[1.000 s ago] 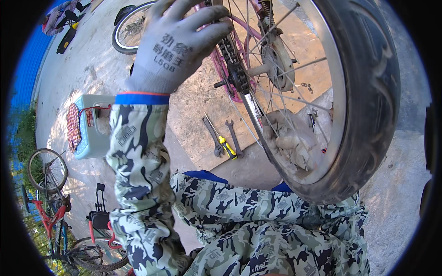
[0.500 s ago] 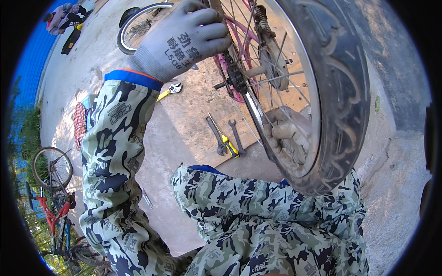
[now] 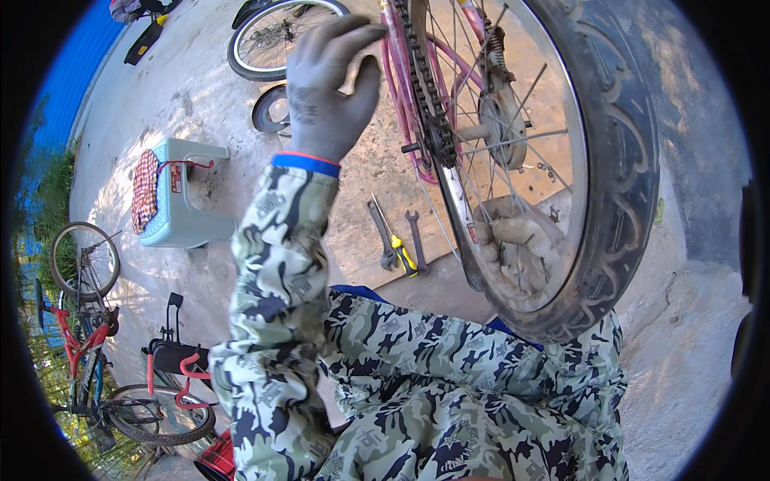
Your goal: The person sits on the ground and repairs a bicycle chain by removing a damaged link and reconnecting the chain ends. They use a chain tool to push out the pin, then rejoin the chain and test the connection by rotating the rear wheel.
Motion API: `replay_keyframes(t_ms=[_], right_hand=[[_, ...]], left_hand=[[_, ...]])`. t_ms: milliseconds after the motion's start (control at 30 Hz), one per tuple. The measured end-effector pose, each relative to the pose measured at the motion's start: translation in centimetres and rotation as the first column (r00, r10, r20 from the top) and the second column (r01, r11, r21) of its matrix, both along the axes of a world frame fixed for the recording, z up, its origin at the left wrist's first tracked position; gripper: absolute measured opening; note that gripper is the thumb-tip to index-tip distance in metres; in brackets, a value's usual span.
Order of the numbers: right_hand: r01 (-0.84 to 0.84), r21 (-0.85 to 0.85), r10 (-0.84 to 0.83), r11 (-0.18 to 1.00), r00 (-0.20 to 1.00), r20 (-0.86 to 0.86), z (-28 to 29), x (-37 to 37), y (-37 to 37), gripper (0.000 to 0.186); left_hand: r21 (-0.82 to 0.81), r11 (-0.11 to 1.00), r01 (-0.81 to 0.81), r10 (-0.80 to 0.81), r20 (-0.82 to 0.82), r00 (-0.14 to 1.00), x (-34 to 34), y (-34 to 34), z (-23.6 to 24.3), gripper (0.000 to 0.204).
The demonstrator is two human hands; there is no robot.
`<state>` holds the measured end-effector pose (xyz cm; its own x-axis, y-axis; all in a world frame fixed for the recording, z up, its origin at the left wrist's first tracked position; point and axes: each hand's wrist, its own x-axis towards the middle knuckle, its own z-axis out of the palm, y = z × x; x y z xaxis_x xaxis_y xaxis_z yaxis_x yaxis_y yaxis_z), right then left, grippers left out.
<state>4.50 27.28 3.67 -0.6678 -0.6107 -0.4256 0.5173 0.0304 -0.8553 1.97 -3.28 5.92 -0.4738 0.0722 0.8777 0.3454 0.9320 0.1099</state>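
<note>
Left forearm (image 3: 281, 220) in a camouflage sleeve, up from the lower edge, nearly vertical in view, wrist almost straight. At its end, left hand (image 3: 333, 90) in a grey glove, back toward the camera, fingers half-bent to the right, thumb well apart from them, a clear gap between. Fingertips (image 3: 374, 34) just beside the pink frame (image 3: 397, 80) and near the chain (image 3: 415, 56); contact or mere closeness, cannot tell. Right hand (image 3: 521, 243), also gloved, low behind the bicycle wheel (image 3: 618, 176), seen between the spokes, fingers curled near the silver bar (image 3: 456, 196); clasping something or merely bent, cannot tell. Wheel upright, right of centre, just beyond the camouflage trousers (image 3: 465, 345). Left of it on the wooden board (image 3: 361, 172), side by side: adjustable wrench (image 3: 381, 232), yellow-handled screwdriver (image 3: 403, 255), open-ended wrench (image 3: 416, 240). Farther left, light blue stool (image 3: 180, 212) with a checked cloth (image 3: 146, 192).
</note>
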Motion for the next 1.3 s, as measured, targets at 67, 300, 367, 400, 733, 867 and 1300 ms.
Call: replay_keyframes(t_ms=[67, 300, 367, 400, 733, 867, 1300], right_hand=[[-0.003, -0.035, 0.011, 0.999, 0.973, 0.229, -0.4, -0.5, 0.1, 0.027], [0.083, -0.211, 0.001, 0.974, 0.929, 0.371, -0.4, -0.5, 0.4, 0.029], [0.025, -0.204, 0.049, 0.979, 0.936, 0.349, -0.1, -1.0, 0.3, 0.036], [0.021, -0.190, 0.045, 0.982, 0.941, 0.336, 0.0, -1.1, 0.2, 0.036], [-0.003, -0.041, 0.010, 0.999, 0.982, 0.191, 1.4, -1.0, 0.1, 0.049], [-0.010, -0.038, 0.016, 0.999, 0.987, 0.162, 0.5, -1.8, 1.0, 0.053], [0.061, 0.156, -0.111, 0.986, 0.937, 0.331, 3.3, -1.9, -0.4, 0.055]], left_hand=[[0.709, 0.704, -0.034, -0.004, 0.052, 0.999, 0.4, 0.4, -3.2, 0.033], [0.979, -0.055, -0.195, -0.510, 0.140, 0.849, -1.2, 0.7, -7.5, 0.037], [0.970, -0.052, -0.236, -0.516, 0.176, 0.839, -2.2, 0.8, -7.6, 0.040], [0.962, -0.003, -0.273, -0.504, 0.235, 0.831, -2.6, 0.7, -7.6, 0.042], [0.423, 0.901, 0.093, -0.091, -0.026, 0.996, -5.3, 0.7, -8.8, 0.022], [0.076, 0.973, 0.218, -0.224, 0.086, 0.971, -4.1, -1.6, -8.9, 0.030], [-0.208, 0.913, 0.352, -0.354, 0.030, 0.935, -4.9, -2.6, -10.9, 0.051]])
